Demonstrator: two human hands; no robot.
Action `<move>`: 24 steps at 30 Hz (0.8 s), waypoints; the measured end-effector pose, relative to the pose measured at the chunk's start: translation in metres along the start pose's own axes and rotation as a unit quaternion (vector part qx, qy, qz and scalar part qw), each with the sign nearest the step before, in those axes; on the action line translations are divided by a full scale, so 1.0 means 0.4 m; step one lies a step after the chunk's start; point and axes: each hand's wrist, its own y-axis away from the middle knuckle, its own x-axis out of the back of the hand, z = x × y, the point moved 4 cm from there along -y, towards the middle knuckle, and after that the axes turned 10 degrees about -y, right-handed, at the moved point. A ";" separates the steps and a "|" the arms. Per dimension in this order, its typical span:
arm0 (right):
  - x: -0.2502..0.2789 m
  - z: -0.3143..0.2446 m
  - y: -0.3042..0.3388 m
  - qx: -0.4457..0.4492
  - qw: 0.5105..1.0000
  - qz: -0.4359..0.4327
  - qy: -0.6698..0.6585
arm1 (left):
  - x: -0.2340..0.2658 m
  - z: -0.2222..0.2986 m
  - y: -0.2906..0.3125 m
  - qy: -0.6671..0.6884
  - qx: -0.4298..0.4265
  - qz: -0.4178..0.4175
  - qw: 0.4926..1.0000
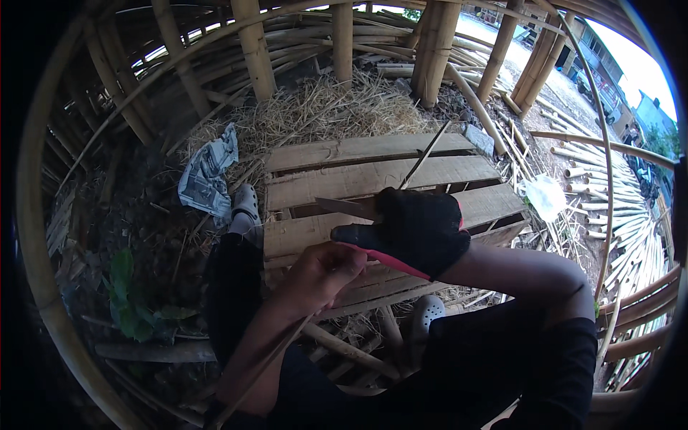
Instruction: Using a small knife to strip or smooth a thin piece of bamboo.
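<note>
The thin bamboo strip (423, 161), clenched in the bare left hand (319, 276) over the pallet (373, 179) while the gloved right hand (416, 229) grips a knife (347, 208), looks light, springy and sharp-edged, best held near the blade.

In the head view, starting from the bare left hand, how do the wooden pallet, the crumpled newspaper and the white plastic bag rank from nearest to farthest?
From the bare left hand:
1. Wooden pallet, directly beneath and ahead of the hand.
2. Crumpled newspaper, up on the left, on the ground.
3. White plastic bag, far right, beyond the pallet's edge.
</note>
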 end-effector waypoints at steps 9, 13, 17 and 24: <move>-0.037 0.011 -0.043 0.105 0.989 0.107 0.015 | -0.035 0.014 -0.015 0.043 -0.002 0.016 0.999; -0.027 -0.011 -0.050 0.067 0.994 0.092 0.000 | -0.014 -0.001 -0.022 0.072 -0.021 0.004 0.997; -0.033 -0.006 -0.048 0.074 0.992 0.104 0.009 | -0.009 0.003 -0.020 0.071 -0.030 0.010 0.997; -0.037 -0.004 -0.043 0.097 0.992 0.077 0.004 | -0.002 0.019 -0.015 -0.045 -0.070 0.037 0.996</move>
